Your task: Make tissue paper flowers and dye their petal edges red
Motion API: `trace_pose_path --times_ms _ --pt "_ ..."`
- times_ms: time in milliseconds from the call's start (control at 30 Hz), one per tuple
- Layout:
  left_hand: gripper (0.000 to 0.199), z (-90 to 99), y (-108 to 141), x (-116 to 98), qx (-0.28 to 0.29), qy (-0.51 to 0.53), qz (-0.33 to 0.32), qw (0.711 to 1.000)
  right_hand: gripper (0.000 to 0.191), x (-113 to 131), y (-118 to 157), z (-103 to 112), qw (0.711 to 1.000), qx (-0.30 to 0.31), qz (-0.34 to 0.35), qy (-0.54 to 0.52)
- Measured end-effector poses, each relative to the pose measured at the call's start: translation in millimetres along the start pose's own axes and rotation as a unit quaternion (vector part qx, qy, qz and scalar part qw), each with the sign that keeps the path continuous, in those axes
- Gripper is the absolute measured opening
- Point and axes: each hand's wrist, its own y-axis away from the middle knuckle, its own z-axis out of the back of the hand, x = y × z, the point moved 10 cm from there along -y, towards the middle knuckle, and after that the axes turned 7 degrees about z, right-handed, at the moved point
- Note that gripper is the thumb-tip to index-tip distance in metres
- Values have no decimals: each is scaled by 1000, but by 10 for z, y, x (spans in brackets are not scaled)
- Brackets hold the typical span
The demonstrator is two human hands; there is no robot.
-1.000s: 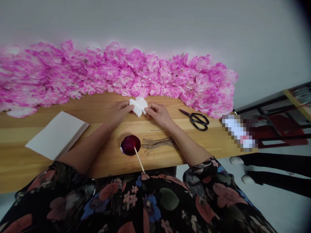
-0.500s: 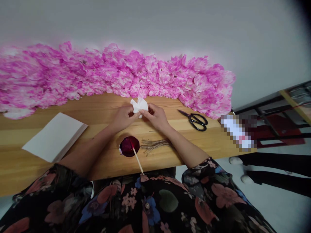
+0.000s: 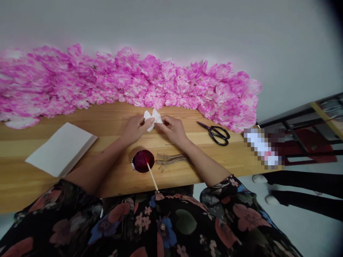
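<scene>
Between my hands is a small piece of white tissue paper (image 3: 149, 116), gathered at its middle and fanned out at the top. My left hand (image 3: 136, 129) pinches its left part, with the thumb pressed across the front. From the other side my right hand (image 3: 173, 129) pinches the right part with thumb and fingertips. Nearer to me stands a bowl of dark magenta liquid (image 3: 142, 160) with a thin wooden stick (image 3: 152, 178) leaning in it. A bundle of thin brown wires or twigs (image 3: 170, 160) lies beside the bowl, partly under my right forearm.
Along the wall runs a long bank of pink and white paper flowers (image 3: 150, 78). A stack of white paper (image 3: 60, 150) lies at left, black-handled scissors (image 3: 218, 135) at right. Past the wooden table's (image 3: 115, 185) right end, a person's legs (image 3: 302, 192) show.
The white tissue paper has been gathered tighter and now spreads into separate lobes. My left thumb has moved up over its front; the right hand has shifted slightly.
</scene>
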Motion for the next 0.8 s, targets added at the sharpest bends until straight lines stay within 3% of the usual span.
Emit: trace_pose_path --times_ms 133,267,467,633,800 --pt "47 14 15 -56 -32 -38 -23 998 49 -7 1 12 1000 -3 -22 14" --pt "49 -58 22 -162 -13 -62 -69 996 51 37 0 40 999 -14 -8 48" --pt "47 -84 16 -67 11 18 -20 1000 55 -132 -2 123 994 -81 -59 -36" --pt "50 -94 -3 -54 17 19 -25 999 64 -201 -24 83 991 -60 -85 -78" --pt "47 -115 5 -164 28 -15 -67 997 58 -81 -15 85 999 -38 -34 -19"
